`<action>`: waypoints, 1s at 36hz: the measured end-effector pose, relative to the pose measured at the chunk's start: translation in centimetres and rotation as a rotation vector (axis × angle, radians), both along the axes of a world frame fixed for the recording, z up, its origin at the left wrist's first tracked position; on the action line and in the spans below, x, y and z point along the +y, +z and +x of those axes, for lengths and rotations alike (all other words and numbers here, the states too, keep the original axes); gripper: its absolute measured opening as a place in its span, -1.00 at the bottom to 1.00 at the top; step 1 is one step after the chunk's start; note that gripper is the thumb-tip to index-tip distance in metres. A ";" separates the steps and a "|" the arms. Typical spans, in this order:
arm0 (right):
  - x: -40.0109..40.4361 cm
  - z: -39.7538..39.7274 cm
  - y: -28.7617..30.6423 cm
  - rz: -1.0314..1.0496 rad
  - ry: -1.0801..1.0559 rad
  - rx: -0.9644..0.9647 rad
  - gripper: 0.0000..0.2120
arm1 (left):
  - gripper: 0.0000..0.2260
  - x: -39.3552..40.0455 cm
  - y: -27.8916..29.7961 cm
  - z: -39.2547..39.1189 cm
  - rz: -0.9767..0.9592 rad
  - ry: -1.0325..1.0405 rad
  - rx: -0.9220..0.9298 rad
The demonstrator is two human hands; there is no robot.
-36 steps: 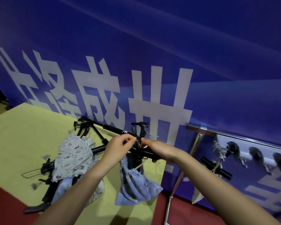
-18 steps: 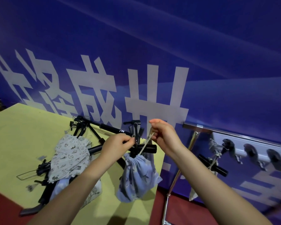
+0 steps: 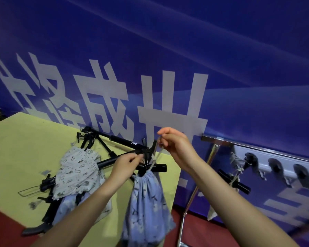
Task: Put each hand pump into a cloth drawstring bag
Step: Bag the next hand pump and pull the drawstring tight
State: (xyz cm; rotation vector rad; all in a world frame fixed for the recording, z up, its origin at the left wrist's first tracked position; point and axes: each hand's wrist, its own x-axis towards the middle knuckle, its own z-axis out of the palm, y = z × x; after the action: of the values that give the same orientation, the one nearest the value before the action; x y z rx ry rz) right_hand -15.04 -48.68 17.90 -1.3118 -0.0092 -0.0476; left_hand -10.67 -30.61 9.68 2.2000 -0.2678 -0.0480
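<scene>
Now both hands pinch: left hand the blue bag neck (gathered), right hand its drawstring, over the desk.

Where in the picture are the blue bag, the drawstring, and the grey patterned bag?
Blue bag (image 3: 147, 198): head view, middle of the hanging cloth.
Drawstring (image 3: 156, 157): head view, taut stretch below the right hand.
Grey patterned bag (image 3: 75, 172): head view, middle of the cloth lying on the table.

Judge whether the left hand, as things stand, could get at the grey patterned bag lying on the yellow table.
Probably not right now: the left hand is pinching the neck of the blue bag. Otherwise the way looks free, as the grey patterned bag lies uncovered just beside that hand.
</scene>
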 end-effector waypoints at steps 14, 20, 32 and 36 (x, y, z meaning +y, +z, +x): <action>1.1 -1.0 1.4 0.149 0.230 -0.037 -0.85 | -0.70 -0.5 3.4 -0.6 -0.563 0.158 0.366; 1.1 -1.4 1.9 0.144 0.215 -0.051 -0.73 | -0.74 -0.6 6.2 -1.5 -0.720 0.065 0.446; 0.7 -1.8 3.6 -0.199 0.042 -0.120 -0.75 | -0.77 -1.4 9.7 -3.0 -0.735 -0.118 0.295; 0.3 -1.5 3.4 -0.251 0.010 -0.093 -0.77 | -0.72 -1.7 9.1 -3.7 -0.724 -0.193 0.190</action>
State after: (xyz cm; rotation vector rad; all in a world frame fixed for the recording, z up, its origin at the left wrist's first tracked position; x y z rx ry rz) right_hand -16.58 -48.39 21.34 -1.5598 -0.1041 -0.1019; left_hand -14.39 -32.34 18.76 1.4357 -0.3276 -0.2290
